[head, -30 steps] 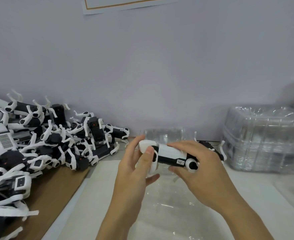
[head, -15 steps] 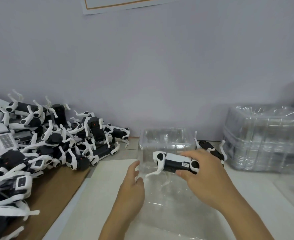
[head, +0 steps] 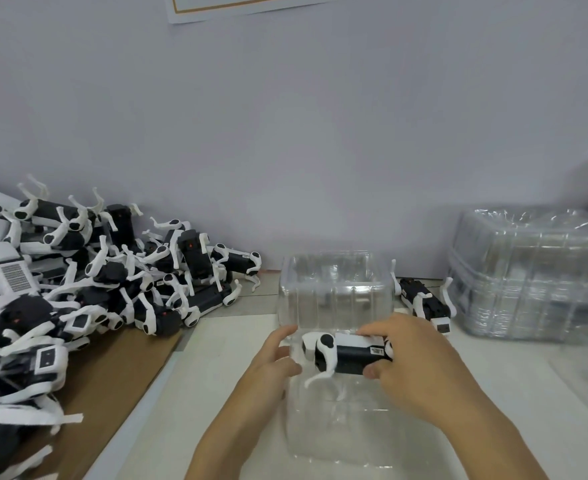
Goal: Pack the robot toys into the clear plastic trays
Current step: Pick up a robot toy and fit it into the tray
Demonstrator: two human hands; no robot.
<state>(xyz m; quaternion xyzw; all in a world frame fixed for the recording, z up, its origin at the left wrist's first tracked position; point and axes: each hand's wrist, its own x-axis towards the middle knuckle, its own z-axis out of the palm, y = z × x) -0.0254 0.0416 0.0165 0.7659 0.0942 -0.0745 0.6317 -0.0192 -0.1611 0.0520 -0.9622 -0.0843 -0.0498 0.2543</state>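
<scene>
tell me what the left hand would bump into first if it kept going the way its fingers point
Probably the clear plastic tray. The left hand points forward and slightly right, and its fingertips look already at the tray's left wall, beside the head of the robot toy that the right hand grips. Depth is hard to judge.

The robot toy (head: 349,353), earlier gripped by both hands, has been released by the left hand (head: 271,365) and lowered by the right hand (head: 420,372) into the clear tray (head: 334,292), whose left edge is now touched.

Toy pile (head: 78,289) left, tray stack (head: 527,282) right (open tray (head: 334,289) between)
</scene>
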